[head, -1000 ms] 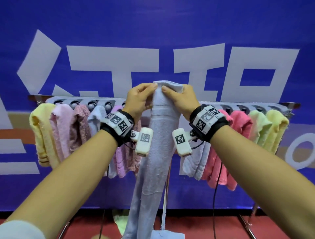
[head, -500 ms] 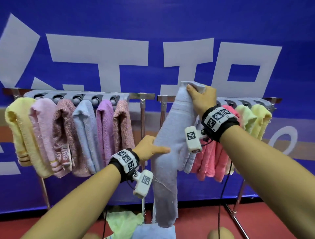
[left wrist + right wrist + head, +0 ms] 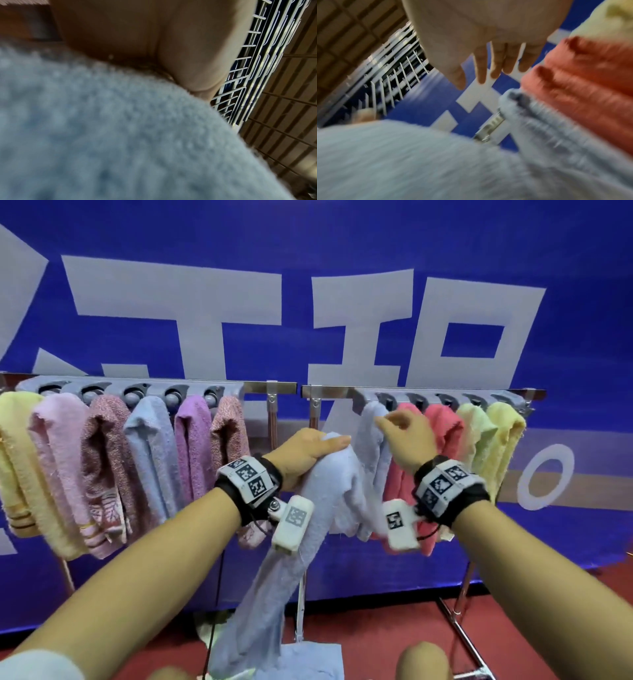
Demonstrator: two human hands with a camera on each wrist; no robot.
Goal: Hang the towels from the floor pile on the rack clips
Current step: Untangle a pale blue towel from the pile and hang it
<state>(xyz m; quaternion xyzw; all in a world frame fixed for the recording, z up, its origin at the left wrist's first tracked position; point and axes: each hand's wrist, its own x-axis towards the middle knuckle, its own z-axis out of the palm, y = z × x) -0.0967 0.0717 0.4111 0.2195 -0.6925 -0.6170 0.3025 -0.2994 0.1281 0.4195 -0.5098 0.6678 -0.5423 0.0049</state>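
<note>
A pale blue towel point(image 3: 329, 484) is held bunched in the left hand point(image 3: 301, 455) before the rack point(image 3: 284, 386). The right hand point(image 3: 406, 436), fingers relaxed, grips nothing beside the hung towels point(image 3: 442, 433).

The pale blue towel point(image 3: 308, 508) is nubby, matt terry cloth, like its hanging neighbours. The rack rail point(image 3: 342, 390) is shiny metal; the clips point(image 3: 133, 395) look grey plastic.

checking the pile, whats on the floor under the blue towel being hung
Below the hanging light blue towel lies another blue towel on the red floor; the rest is hidden behind it.
</note>
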